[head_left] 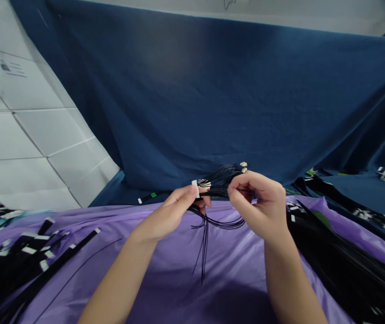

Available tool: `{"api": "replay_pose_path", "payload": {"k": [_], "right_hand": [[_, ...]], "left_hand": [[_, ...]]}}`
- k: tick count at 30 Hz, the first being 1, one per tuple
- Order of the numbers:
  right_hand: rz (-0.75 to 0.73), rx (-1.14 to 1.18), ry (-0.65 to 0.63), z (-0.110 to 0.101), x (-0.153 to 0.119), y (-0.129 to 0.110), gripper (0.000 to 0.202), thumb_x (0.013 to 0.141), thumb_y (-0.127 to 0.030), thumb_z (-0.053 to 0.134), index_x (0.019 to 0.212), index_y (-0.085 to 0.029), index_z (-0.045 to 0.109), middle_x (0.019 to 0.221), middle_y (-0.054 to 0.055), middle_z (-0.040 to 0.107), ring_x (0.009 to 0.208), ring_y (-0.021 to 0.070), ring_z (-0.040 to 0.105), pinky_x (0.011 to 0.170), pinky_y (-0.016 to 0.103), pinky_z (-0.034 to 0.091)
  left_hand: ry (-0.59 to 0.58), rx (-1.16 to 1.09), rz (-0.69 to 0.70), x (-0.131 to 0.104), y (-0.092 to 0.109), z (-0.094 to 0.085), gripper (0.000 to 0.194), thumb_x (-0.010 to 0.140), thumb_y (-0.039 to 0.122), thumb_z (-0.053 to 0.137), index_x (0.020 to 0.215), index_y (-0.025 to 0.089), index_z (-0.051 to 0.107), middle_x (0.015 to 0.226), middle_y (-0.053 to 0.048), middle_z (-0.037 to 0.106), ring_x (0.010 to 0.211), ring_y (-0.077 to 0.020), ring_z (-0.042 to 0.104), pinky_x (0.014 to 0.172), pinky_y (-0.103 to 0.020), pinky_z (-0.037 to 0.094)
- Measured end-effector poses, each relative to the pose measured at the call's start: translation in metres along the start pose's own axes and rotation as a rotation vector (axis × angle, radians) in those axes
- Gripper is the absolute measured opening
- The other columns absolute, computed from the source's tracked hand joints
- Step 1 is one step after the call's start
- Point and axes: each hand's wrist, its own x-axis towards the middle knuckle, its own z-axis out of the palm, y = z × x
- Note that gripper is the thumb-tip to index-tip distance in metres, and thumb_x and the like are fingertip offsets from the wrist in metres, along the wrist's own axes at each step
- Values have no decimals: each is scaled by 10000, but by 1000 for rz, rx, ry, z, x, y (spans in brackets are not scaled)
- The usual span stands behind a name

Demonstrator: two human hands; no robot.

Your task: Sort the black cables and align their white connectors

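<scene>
Near the middle, my left hand point(175, 207) pinches a white connector point(195, 189) at the end of a black cable bundle. Thin black wires point(224, 223) fan out from it, and some hang loose below. My right hand point(258, 198) is to the right, thumb and fingertips pressed together on the black wires. Small cream-coloured plugs point(243, 167) stick up just above the right fingertips. A black cable end with a green mark point(154, 195) and a white tip points left past my left hand.
Purple cloth point(179, 261) covers the surface below my hands. Black cables with white ends point(27, 252) lie at left, and more black cables point(334, 256) at right. A blue curtain point(212, 99) hangs behind, beside white wall tiles point(33, 135).
</scene>
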Motion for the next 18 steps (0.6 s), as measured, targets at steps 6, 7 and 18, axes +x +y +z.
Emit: {"api": "replay_pose_path", "payload": {"k": [6, 7, 18], "right_hand": [[48, 30, -57, -3, -1, -2, 129, 716, -67, 545, 646, -172, 574, 543, -45, 459, 495, 71, 377, 477, 233, 300], [72, 44, -69, -4, -1, -3, 128, 711, -68, 543, 640, -170, 575, 542, -43, 455, 498, 72, 378, 479, 233, 297], [568, 471, -227, -9, 7, 14, 158, 749, -229, 644, 623, -145, 602, 520, -55, 372, 484, 54, 249, 468, 232, 189]], "left_hand": [[-14, 75, 45, 0, 1, -3, 442, 934, 516, 452, 836, 154, 684, 826, -55, 624, 796, -155, 557, 774, -272, 429], [-15, 98, 52, 0, 1, -3, 447, 940, 512, 441, 826, 153, 684, 822, -55, 626, 800, -156, 557, 776, -271, 425], [-15, 439, 211, -2, 1, 1, 372, 980, 375, 404, 924, 170, 709, 874, -57, 587, 844, -166, 523, 832, -259, 369]]}}
